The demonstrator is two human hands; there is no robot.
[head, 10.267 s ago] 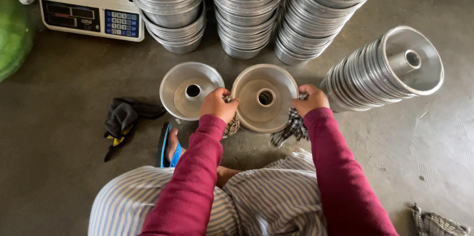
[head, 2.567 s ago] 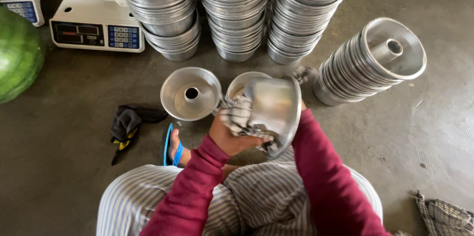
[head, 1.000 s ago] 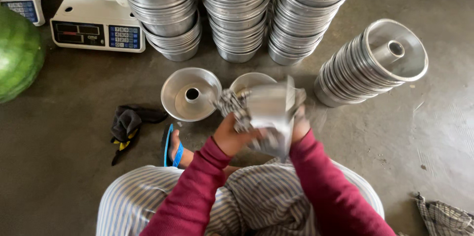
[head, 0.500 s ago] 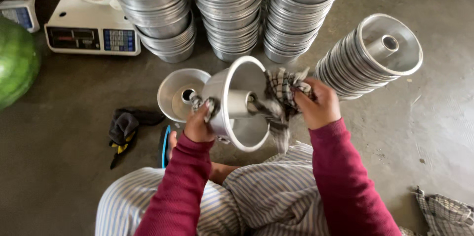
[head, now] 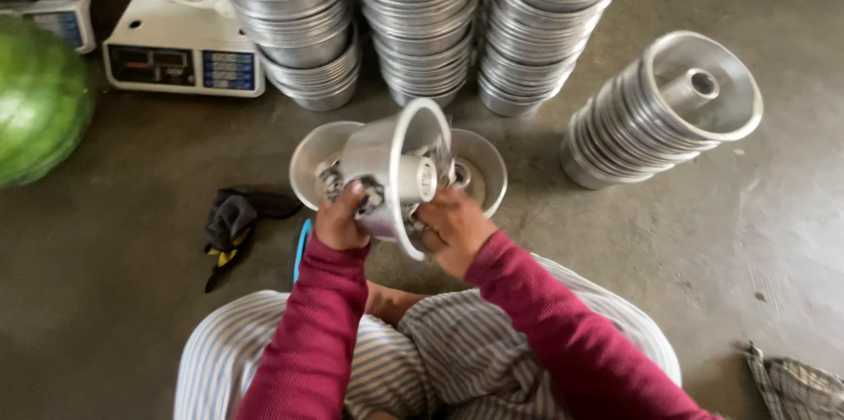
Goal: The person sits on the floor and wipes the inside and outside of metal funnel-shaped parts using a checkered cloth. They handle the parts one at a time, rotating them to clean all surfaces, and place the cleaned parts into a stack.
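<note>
Ring-shaped metal pan (head: 391, 169) with a centre tube is held up on its side between both hands, its open mouth turned toward the right hand. The left hand (head: 341, 219) is closed on the pan's outer base, fingers curled round the metal. The right hand (head: 453, 222) is closed at the pan's rim and inside, with a checked rag (head: 440, 175) bunched against the metal there; how much of the rag the fingers grip cannot be told.

Just beyond the left hand a second pan (head: 318, 156) sits on the floor (head: 132, 297), and another pan (head: 482, 169) sits just beyond the right hand. Farther off from both hands stand three tall stacks of pans (head: 418, 15). Out past the right hand a tipped stack (head: 659, 112) lies on its side. Out past the left hand lie dark gloves (head: 230, 219), and farther on a white scale (head: 180, 59) and a green melon (head: 40, 99).
</note>
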